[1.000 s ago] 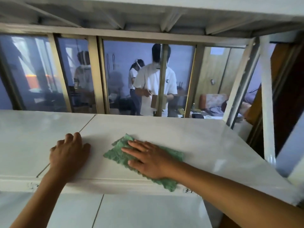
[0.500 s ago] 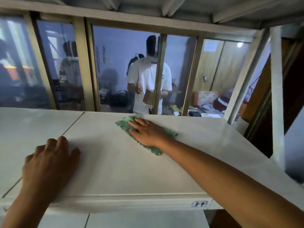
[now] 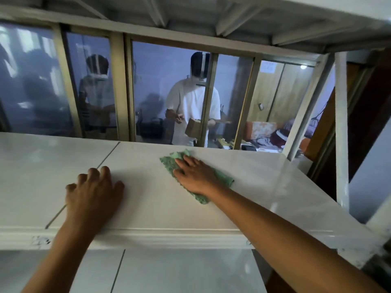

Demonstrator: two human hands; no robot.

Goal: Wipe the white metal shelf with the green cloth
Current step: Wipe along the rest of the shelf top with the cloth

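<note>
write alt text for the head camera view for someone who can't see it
A person's right hand presses a green cloth flat near the back of a white metal shelf, while the left hand rests on the shelf near its front edge. Behind the shelf, a window shows people standing in another room.

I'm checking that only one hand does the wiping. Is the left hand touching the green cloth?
Apart. The head view shows the left hand resting on bare white shelf, with open shelf surface between it and the green cloth under the right hand.
</note>
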